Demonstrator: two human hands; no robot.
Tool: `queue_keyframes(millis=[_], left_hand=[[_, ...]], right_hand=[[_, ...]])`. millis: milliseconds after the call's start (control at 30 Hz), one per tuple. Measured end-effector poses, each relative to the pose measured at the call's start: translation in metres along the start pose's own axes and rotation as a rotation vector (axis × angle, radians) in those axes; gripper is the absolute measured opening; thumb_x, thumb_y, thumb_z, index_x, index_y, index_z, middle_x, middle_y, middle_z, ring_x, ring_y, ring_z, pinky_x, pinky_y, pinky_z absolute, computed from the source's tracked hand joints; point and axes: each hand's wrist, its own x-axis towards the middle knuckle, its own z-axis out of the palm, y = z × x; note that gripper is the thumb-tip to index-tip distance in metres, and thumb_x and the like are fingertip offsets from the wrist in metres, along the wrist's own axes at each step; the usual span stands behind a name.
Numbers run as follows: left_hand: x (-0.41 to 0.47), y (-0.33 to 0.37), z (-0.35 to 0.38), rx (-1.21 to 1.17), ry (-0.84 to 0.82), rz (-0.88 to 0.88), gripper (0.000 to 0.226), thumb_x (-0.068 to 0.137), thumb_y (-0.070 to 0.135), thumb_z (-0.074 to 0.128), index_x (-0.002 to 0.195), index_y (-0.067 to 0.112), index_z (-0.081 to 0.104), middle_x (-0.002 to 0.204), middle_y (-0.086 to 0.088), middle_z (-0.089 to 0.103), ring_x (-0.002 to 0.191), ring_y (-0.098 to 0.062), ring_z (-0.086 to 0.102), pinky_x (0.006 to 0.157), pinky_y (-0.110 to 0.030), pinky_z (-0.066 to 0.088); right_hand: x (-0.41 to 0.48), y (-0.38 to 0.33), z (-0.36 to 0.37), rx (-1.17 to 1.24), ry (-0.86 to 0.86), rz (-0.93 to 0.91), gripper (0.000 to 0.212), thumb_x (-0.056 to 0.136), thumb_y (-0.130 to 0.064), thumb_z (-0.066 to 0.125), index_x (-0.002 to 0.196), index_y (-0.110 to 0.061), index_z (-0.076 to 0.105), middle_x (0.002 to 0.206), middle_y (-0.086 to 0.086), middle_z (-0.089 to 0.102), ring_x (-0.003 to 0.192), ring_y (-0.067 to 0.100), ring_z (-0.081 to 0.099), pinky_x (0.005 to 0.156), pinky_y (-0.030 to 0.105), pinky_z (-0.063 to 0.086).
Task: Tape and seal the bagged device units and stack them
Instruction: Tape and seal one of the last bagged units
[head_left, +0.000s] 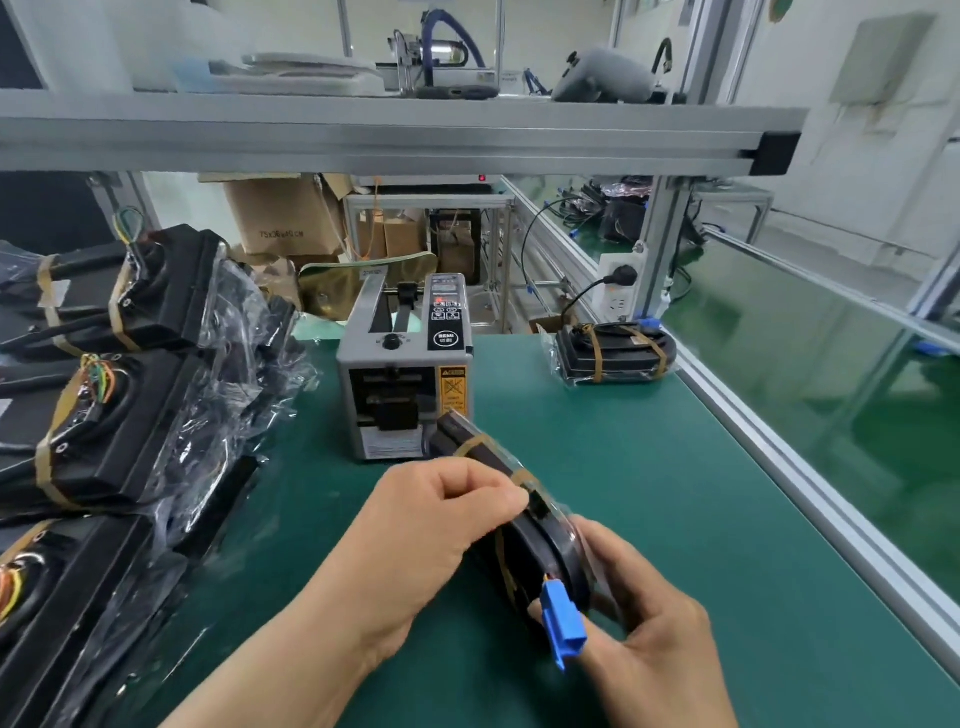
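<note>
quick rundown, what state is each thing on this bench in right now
held bagged unit, lifted off the mat, tape bands round it
left hand, pinching the unit's upper edge
right hand, curled round the unit's lower end
blue connector, unplugged, by the right hand's fingers
tape dispenser, upright, red display lit
plug, seated in the socket
far bagged unit, flat on the mat, two tape bands
left pile of units, taped, bag ends loose

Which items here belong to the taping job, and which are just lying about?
Job in hand:
bagged unit, held by the left hand and right hand
automatic tape dispenser
taped unit at the far right of the mat
pile of bagged units at the left

Lying about:
cardboard boxes behind the bench
power socket
grey device on the upper shelf
</note>
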Motion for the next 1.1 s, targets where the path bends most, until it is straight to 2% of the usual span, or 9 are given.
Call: queue_keyframes(millis=[167,300,533,733,833,900,1100], left_hand=[[0.002,-0.003,0.008,0.057,0.074,-0.025,0.013,0.072,0.023,0.079,0.061,0.02,0.072,0.063,0.006,0.068,0.058,-0.001,0.056,0.055,-0.004,0.041],[0.003,-0.003,0.01,0.123,0.089,-0.006,0.022,0.077,0.016,0.079,0.057,0.022,0.072,0.058,0.007,0.066,0.052,0.003,0.055,0.05,-0.003,0.039],[0.004,-0.005,0.012,0.151,0.122,0.003,0.016,0.077,0.018,0.08,0.062,0.019,0.074,0.065,-0.001,0.071,0.055,-0.002,0.057,0.054,-0.006,0.043],[0.005,-0.012,0.016,0.226,0.209,0.043,0.013,0.076,0.025,0.078,0.066,0.029,0.072,0.047,0.013,0.052,0.045,-0.002,0.042,0.046,-0.01,0.036],[0.005,-0.014,0.017,0.252,0.214,0.052,0.012,0.076,0.027,0.078,0.067,0.031,0.071,0.045,0.014,0.047,0.044,-0.003,0.038,0.05,-0.017,0.037],[0.005,-0.015,0.017,0.252,0.216,0.054,0.012,0.077,0.027,0.078,0.068,0.032,0.071,0.045,0.015,0.046,0.044,-0.004,0.038,0.053,-0.021,0.036],[0.006,-0.02,0.017,0.292,0.223,0.076,0.012,0.077,0.025,0.076,0.07,0.033,0.07,0.044,0.013,0.042,0.043,-0.004,0.035,0.046,-0.016,0.032]], right_hand=[[-0.002,-0.003,0.0,0.027,-0.018,0.004,0.061,0.063,-0.001,0.09,0.116,-0.025,0.073,0.107,-0.012,0.076,0.1,0.005,0.072,0.091,0.023,0.055],[-0.003,-0.004,-0.001,0.025,-0.034,-0.002,0.06,0.065,-0.004,0.089,0.119,-0.026,0.072,0.11,-0.013,0.075,0.103,0.004,0.07,0.09,0.019,0.053],[-0.003,0.002,0.001,0.003,-0.028,-0.035,0.063,0.063,-0.006,0.092,0.119,-0.027,0.072,0.109,-0.017,0.075,0.104,0.001,0.07,0.089,0.014,0.052],[-0.003,0.006,0.003,-0.006,-0.014,-0.071,0.065,0.06,-0.009,0.094,0.118,-0.028,0.071,0.109,-0.018,0.074,0.103,0.002,0.07,0.088,0.012,0.051],[-0.003,0.007,0.004,-0.014,-0.002,-0.079,0.067,0.059,-0.006,0.094,0.115,-0.034,0.07,0.108,-0.021,0.074,0.101,-0.001,0.07,0.086,0.009,0.05],[-0.003,0.008,0.004,-0.018,-0.002,-0.078,0.067,0.059,-0.006,0.095,0.116,-0.031,0.071,0.108,-0.02,0.074,0.101,0.0,0.07,0.086,0.009,0.051],[-0.003,0.009,0.003,-0.013,-0.014,-0.098,0.066,0.058,-0.011,0.095,0.119,-0.025,0.072,0.11,-0.016,0.075,0.101,0.002,0.071,0.087,0.012,0.052]])
